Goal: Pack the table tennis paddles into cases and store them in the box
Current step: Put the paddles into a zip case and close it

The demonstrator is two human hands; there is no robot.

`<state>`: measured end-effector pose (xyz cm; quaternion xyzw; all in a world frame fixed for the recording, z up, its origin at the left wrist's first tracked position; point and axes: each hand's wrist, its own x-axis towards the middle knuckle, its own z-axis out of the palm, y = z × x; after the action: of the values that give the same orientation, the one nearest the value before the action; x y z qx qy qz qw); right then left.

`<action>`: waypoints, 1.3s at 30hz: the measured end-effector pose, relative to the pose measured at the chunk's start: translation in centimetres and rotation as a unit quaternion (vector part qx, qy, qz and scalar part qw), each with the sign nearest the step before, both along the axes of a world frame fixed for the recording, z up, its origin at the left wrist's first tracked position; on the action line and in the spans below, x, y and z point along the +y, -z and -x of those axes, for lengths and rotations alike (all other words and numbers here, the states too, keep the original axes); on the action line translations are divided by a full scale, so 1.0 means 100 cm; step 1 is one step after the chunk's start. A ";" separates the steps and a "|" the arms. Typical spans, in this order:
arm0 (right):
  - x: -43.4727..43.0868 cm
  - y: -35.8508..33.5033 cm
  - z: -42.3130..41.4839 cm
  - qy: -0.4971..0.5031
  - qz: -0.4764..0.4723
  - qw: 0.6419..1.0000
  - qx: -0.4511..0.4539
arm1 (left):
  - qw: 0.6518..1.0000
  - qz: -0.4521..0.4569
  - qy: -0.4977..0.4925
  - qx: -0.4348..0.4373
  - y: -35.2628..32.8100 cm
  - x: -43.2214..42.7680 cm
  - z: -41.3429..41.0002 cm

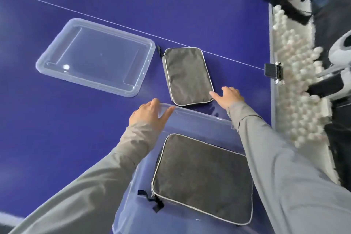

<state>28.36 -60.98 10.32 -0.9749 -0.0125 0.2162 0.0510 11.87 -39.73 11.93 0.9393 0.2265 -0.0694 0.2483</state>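
A clear plastic box (199,118) stands on the blue table near me, with one grey zipped paddle case (203,178) lying flat inside it. A second grey case (188,76) lies on the table just beyond the box. My left hand (150,114) rests with spread fingers on the box's far rim. My right hand (228,97) is open, its fingertips touching the near right corner of the second case. No bare paddle is in sight.
The box's clear lid (95,57) lies upside down on the table to the left. The table's right edge carries a net clamp (273,72), and beyond it a trough holds several white balls (296,89). A white line crosses the table.
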 end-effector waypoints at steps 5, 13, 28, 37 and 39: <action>0.022 0.036 -0.036 0.042 0.009 0.997 0.057 | 1.000 -0.003 -0.012 -0.002 0.003 0.001 -0.001; 0.042 0.066 -0.053 0.153 -0.065 0.985 0.045 | 1.000 -0.008 -0.017 0.007 0.001 -0.001 -0.001; 0.048 -0.034 -0.036 0.194 -0.364 0.899 -0.146 | 1.000 -0.006 -0.010 0.022 -0.003 -0.001 -0.001; 0.121 -0.099 0.076 0.217 -0.534 0.791 -0.203 | 0.767 0.558 -0.288 -0.133 -0.024 0.075 0.004; 0.157 -0.101 0.111 0.214 -0.545 0.785 -0.203 | 0.699 0.642 -0.304 -0.075 -0.029 0.139 0.000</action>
<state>17.24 -45.28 20.47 -0.7837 0.0703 -0.0462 0.6155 11.86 -25.83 14.86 0.4339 0.3805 -0.0478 0.8153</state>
